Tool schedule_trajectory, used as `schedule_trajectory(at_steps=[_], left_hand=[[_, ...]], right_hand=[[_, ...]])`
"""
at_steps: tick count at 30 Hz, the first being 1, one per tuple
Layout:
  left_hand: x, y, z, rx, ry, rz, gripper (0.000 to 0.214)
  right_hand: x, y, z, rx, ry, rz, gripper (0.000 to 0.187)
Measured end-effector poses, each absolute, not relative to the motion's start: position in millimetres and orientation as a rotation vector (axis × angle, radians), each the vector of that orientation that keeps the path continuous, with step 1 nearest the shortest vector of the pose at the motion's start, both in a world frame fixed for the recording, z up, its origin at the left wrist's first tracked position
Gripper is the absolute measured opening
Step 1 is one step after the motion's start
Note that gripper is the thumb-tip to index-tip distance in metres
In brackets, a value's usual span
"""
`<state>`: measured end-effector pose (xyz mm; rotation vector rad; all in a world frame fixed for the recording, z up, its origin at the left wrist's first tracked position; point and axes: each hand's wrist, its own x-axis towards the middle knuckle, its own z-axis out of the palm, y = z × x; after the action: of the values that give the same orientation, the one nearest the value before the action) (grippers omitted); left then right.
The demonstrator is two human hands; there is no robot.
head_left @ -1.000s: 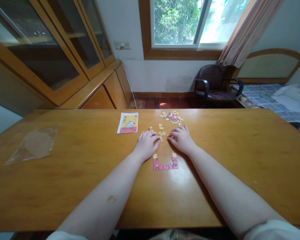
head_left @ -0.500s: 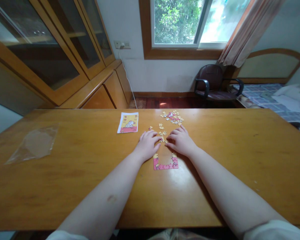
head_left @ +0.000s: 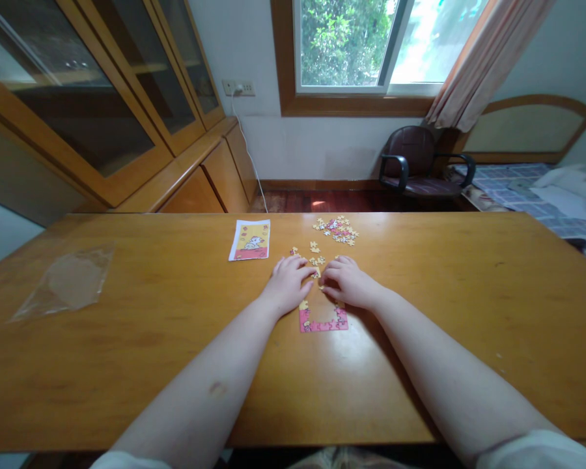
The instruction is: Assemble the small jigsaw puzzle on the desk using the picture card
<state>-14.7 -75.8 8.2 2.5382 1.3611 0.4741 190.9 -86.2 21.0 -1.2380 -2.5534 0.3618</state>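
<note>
The puzzle border [head_left: 323, 326] lies flat on the tabletop [head_left: 322, 391]. Just beyond it, the right hand [head_left: 348, 281] curls its fingers at a yellow piece [head_left: 321, 287], the left hand [head_left: 287, 283] loosely; I cannot tell if either grips. A low right palm could drag the border apart; a careless sweep could scatter the loose pieces [head_left: 315, 249] beyond it.

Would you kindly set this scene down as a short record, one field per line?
Surface: brown wooden table
Left hand: bare, beside small yellow jigsaw pieces; grip unclear
Right hand: bare, fingertips at one small yellow piece; grip unclear
Near side: pink-and-yellow U-shaped jigsaw border, open side toward the hands
Beyond the hands: heap of loose pink, yellow and white jigsaw pieces
Left of heap: rectangular yellow-and-pink printed paper
Far left: clear plastic bag
</note>
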Motion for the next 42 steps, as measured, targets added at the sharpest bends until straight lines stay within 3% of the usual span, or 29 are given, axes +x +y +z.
schedule_trajectory(at_steps=[7, 21, 28, 42], left_hand=[[-15, -76, 10, 2.544, 1.327, 0.462, 0.029], [-15, -76, 8, 2.554, 1.310, 0.456, 0.030], [-14, -77, 9, 2.545, 1.306, 0.464, 0.028], [-15, -77, 8, 2.570, 1.287, 0.458, 0.029]], right_hand=[[196, -86, 23, -1.304, -2.475, 0.311, 0.026], [185, -87, 21, -1.422, -2.519, 0.407, 0.008], [188, -88, 25, -1.461, -2.494, 0.354, 0.015], [182, -93, 25, -1.428, -2.511, 0.380, 0.011]])
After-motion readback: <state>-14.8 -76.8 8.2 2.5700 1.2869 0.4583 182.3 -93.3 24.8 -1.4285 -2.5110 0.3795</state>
